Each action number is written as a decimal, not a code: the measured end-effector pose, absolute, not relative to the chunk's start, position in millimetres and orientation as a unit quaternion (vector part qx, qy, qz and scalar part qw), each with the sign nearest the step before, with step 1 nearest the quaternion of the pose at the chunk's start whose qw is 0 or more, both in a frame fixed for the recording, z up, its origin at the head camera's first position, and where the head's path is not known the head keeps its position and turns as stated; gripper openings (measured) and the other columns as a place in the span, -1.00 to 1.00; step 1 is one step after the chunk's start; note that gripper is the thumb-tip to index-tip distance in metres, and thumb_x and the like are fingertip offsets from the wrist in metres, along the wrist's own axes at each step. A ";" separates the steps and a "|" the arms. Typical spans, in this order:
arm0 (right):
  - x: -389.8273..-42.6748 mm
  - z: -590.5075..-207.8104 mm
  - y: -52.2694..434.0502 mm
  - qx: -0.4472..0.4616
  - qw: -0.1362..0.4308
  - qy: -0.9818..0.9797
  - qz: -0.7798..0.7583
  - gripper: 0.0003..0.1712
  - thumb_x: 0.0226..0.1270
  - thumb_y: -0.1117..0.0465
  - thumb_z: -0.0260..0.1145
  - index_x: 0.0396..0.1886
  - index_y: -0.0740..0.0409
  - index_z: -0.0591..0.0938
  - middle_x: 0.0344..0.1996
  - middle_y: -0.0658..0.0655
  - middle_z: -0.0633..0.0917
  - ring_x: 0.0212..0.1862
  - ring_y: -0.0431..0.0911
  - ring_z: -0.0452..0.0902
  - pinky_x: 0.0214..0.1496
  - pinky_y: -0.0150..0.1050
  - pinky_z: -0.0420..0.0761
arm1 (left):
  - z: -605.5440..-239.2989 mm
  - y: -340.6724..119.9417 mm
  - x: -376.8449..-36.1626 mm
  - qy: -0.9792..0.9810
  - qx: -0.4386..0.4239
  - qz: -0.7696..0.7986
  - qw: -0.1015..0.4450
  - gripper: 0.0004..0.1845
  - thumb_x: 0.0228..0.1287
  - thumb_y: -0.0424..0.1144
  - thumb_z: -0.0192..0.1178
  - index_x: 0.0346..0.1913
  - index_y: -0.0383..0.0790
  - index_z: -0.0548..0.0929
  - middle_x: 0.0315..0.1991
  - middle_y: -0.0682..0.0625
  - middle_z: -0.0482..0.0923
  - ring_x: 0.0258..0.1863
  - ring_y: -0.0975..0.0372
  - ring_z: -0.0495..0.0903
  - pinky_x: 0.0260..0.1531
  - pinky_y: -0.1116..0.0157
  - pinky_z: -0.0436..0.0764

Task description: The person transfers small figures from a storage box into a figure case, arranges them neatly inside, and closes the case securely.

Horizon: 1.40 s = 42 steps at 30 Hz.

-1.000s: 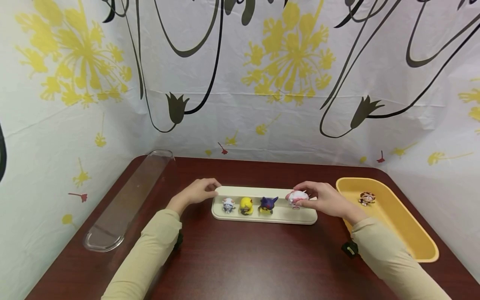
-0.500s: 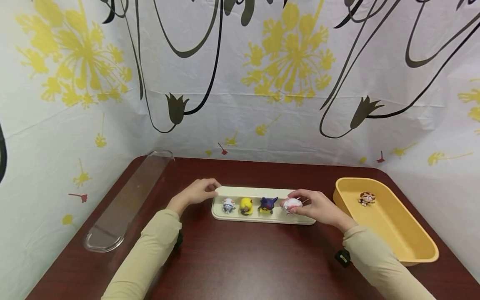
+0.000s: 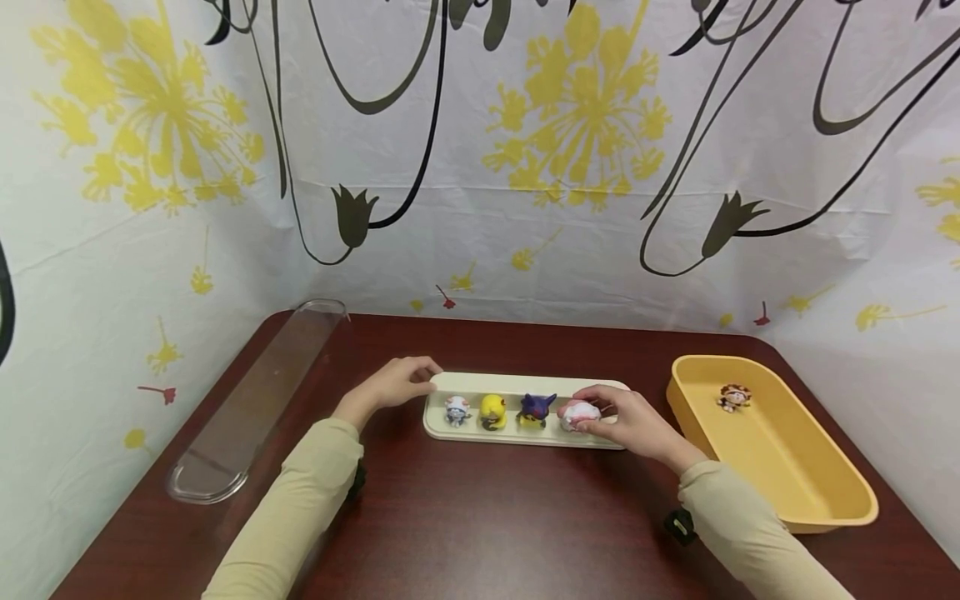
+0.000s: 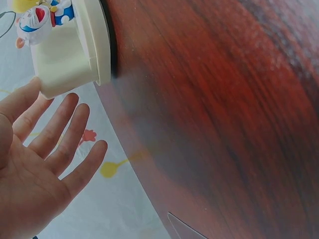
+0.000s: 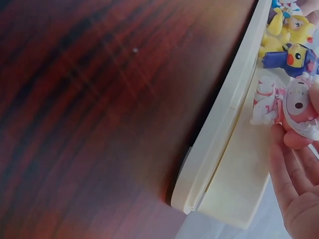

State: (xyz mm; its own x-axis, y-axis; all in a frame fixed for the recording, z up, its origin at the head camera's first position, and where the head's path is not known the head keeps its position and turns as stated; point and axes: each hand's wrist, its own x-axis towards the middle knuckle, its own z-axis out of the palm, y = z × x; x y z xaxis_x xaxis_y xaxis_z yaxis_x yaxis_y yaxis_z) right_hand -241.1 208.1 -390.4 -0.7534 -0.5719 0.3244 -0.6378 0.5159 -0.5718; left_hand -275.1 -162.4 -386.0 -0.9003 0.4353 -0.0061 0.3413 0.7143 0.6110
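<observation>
My right hand (image 3: 633, 423) grips a pink and white figurine (image 3: 579, 417) by its large head, at the right part of a cream tray (image 3: 517, 383). The right wrist view shows its white legs (image 5: 265, 99) down at the tray floor; whether they touch is unclear. Left of it in a row stand a purple and yellow figurine (image 3: 535, 410), a yellow one (image 3: 492, 412) and a white and blue one (image 3: 457, 410). My left hand (image 3: 395, 383) touches the tray's left end with thumb and fingertip, its other fingers spread nearly straight in the left wrist view.
A yellow bin (image 3: 787, 467) stands at the right with a brown and white figurine (image 3: 733, 397) in it. Along the left table edge lies a long clear plastic cover (image 3: 251, 408). A patterned cloth (image 3: 480, 250) hangs behind the dark red table (image 3: 495, 517).
My right hand has moved left and slightly down with the pink and white figurine, closer to the purple one. The left hand and the tray have stayed still.
</observation>
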 end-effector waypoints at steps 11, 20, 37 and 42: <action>-233.1 -386.4 200.0 0.359 0.070 -0.861 0.354 -0.60 -0.05 0.35 0.39 -0.15 0.31 0.54 -0.25 0.13 0.55 -0.25 -0.05 0.47 -0.31 -0.13 0.54 | -385.0 -162.0 -274.2 0.924 0.208 0.311 0.078 -0.76 0.20 -0.26 0.12 -0.06 -0.18 0.53 -0.23 -0.02 0.53 -0.17 0.15 0.49 -0.16 0.19 0.43; -248.0 -402.9 207.8 0.347 0.105 -0.866 0.345 -0.66 -0.02 0.22 0.40 -0.19 0.14 0.57 -0.34 -0.05 0.50 -0.27 -0.17 0.45 -0.29 -0.24 0.54 | -383.7 -162.0 -273.9 0.925 0.208 0.309 0.073 -0.76 0.20 -0.26 0.13 -0.07 -0.19 0.53 -0.24 -0.02 0.53 -0.18 0.15 0.49 -0.18 0.19 0.44; -244.6 -403.6 210.6 0.303 0.069 -0.881 0.358 -0.65 0.03 0.18 0.37 -0.15 0.08 0.53 -0.31 -0.07 0.48 -0.26 -0.18 0.46 -0.26 -0.23 0.53 | -383.7 -161.2 -273.1 0.925 0.206 0.310 0.076 -0.76 0.20 -0.27 0.13 -0.07 -0.19 0.53 -0.24 -0.03 0.52 -0.18 0.15 0.49 -0.18 0.19 0.44; -245.0 -403.2 211.3 0.306 0.072 -0.881 0.354 -0.65 0.03 0.16 0.37 -0.14 0.08 0.54 -0.29 -0.06 0.50 -0.26 -0.18 0.46 -0.27 -0.21 0.53 | -382.9 -161.4 -273.5 0.925 0.205 0.309 0.076 -0.76 0.20 -0.27 0.12 -0.07 -0.20 0.53 -0.24 -0.03 0.53 -0.18 0.15 0.49 -0.18 0.19 0.44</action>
State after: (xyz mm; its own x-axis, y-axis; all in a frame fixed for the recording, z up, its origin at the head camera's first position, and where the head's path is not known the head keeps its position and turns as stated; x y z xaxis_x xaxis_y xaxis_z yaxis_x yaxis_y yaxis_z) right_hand -245.0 211.3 -403.2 -0.8030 -0.4875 0.3429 -0.5893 0.5631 -0.5794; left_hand -273.5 -161.4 -382.9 -0.9041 0.4272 -0.0140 0.3330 0.7246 0.6034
